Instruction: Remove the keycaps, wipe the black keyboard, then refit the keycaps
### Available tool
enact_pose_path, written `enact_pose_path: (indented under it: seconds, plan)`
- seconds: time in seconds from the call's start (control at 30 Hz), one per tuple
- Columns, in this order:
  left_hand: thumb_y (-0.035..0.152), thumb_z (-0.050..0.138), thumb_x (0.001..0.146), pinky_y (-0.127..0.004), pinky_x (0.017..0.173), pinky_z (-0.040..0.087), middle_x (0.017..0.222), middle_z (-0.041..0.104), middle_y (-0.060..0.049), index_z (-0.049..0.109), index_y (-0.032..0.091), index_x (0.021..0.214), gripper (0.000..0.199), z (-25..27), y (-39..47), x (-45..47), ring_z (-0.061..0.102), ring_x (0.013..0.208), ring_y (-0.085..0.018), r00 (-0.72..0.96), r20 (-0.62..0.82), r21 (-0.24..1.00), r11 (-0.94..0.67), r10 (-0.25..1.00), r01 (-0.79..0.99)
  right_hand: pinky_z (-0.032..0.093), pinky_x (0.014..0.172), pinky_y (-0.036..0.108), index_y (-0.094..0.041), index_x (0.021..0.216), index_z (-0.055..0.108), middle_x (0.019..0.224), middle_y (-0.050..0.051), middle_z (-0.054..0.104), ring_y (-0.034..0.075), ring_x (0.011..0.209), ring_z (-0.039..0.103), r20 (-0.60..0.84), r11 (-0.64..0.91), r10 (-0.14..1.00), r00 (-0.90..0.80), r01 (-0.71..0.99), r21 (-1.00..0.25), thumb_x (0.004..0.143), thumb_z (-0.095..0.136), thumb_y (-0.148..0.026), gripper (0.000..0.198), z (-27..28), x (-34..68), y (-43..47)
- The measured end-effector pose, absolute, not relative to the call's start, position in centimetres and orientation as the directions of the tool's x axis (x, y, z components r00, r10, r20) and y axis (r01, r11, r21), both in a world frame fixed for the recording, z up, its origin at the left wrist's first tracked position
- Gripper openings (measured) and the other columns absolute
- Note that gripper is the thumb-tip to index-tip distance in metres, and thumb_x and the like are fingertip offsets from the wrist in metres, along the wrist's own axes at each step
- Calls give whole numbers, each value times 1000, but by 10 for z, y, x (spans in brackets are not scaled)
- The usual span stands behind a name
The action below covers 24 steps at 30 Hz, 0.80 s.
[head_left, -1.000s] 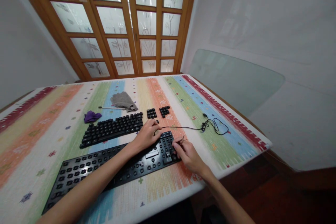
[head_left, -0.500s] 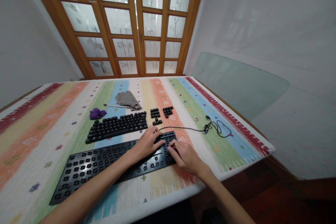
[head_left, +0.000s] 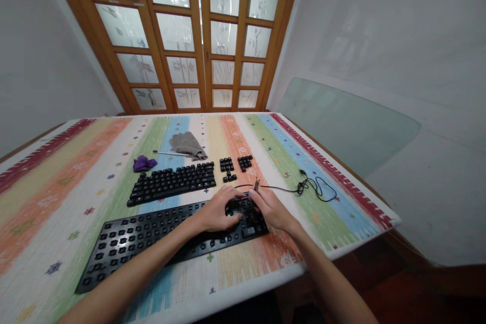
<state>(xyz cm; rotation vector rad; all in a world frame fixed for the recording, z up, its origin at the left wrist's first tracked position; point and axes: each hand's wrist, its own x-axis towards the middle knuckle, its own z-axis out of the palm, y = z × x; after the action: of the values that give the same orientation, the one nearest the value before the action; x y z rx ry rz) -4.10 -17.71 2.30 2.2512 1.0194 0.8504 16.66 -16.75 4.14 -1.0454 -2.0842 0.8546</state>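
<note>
A black keyboard base (head_left: 152, 235), most of its key positions bare, lies slanted along the near side of the table. Over its right part is my left hand (head_left: 220, 210), fingers bent at the far edge and thumb down on the top, steadying it. My right hand (head_left: 270, 206) is closed round a slim brownish tool (head_left: 257, 184) whose tip points up; its exact kind is not clear. Under that hand, the number-pad end is partly hidden. A dark keycap (head_left: 248, 232) shows at the base's lower right corner.
Behind the base lie loose black keycaps (head_left: 172, 181) in rows, with smaller groups (head_left: 227, 164) to the right. Beyond are a purple cloth (head_left: 144, 163), a grey cloth (head_left: 188, 144) and a thin white stick (head_left: 167, 153). A coiled cable (head_left: 317, 187) lies right.
My right hand has turned and risen slightly, so the slim tool now stands tip up. My left hand has shifted a little, its thumb lower on the base. The view has moved slightly.
</note>
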Motion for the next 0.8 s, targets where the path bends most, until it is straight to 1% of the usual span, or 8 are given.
enact_pose_path:
  seconds: [0.07, 0.13, 0.23, 0.37, 0.47, 0.6, 0.7, 0.8]
  plan:
    - [26, 73, 76, -37, 89, 48, 116, 64, -7, 53, 22, 130, 58, 29, -181, -39, 59, 101, -23, 577, 252, 800, -503, 777, 329, 42, 68, 30, -19, 80, 56, 76, 2, 61, 15, 69, 52, 265, 458, 848, -458, 385, -801, 103, 34, -45, 40, 45, 170, -169]
    - [30, 76, 75, -33, 82, 49, 114, 67, -6, 48, 23, 136, 68, 31, -183, -35, 61, 98, -21, 613, 170, 897, -378, 772, 227, 42, 67, 30, -20, 81, 55, 74, 1, 59, 15, 67, 51, 282, 458, 848, -450, 351, -817, 103, 34, -47, 40, 47, 171, -172]
    - [35, 80, 73, -29, 74, 47, 101, 68, -5, 50, 21, 134, 69, 27, -182, -27, 62, 88, -18, 617, 101, 972, -209, 781, 106, 42, 68, 29, -20, 80, 53, 72, 1, 56, 15, 67, 52, 289, 450, 851, -438, 328, -830, 102, 34, -49, 41, 48, 172, -174]
    - [41, 83, 70, -30, 75, 47, 91, 68, -4, 58, 17, 121, 62, 17, -179, -19, 62, 80, -16, 590, 86, 996, -87, 802, -27, 41, 64, 28, -20, 80, 51, 70, -1, 53, 14, 63, 50, 243, 398, 859, -450, 291, -870, 102, 33, -50, 42, 46, 174, -176]
    - [41, 83, 70, -29, 74, 47, 89, 68, -5, 63, 16, 111, 52, 16, -178, -21, 62, 79, -16, 527, 130, 987, -160, 840, 11, 41, 61, 28, -20, 82, 51, 69, -2, 52, 14, 61, 50, 236, 381, 871, -432, 289, -878, 102, 33, -51, 41, 45, 177, -177]
    - [33, 77, 77, -26, 66, 45, 79, 65, -1, 69, 17, 88, 22, 28, -176, -26, 57, 70, -14, 488, 238, 876, -402, 840, 265, 40, 61, 28, -21, 81, 50, 68, -1, 53, 15, 62, 50, 259, 402, 882, -393, 345, -848, 102, 33, -50, 40, 44, 179, -176]
    - [26, 72, 81, -28, 75, 48, 87, 65, -3, 69, 18, 81, 8, 38, -173, -27, 60, 81, -17, 541, 326, 770, -550, 775, 323, 40, 62, 29, -21, 78, 49, 67, 0, 53, 15, 63, 51, 282, 422, 886, -368, 390, -818, 102, 33, -49, 40, 46, 180, -176]
    - [25, 71, 81, -32, 86, 48, 97, 64, -5, 70, 19, 83, 6, 42, -168, -24, 61, 92, -19, 562, 361, 731, -600, 744, 325, 39, 60, 29, -21, 76, 49, 64, 0, 54, 15, 59, 51, 290, 419, 893, -343, 404, -813, 101, 33, -49, 40, 47, 180, -176]
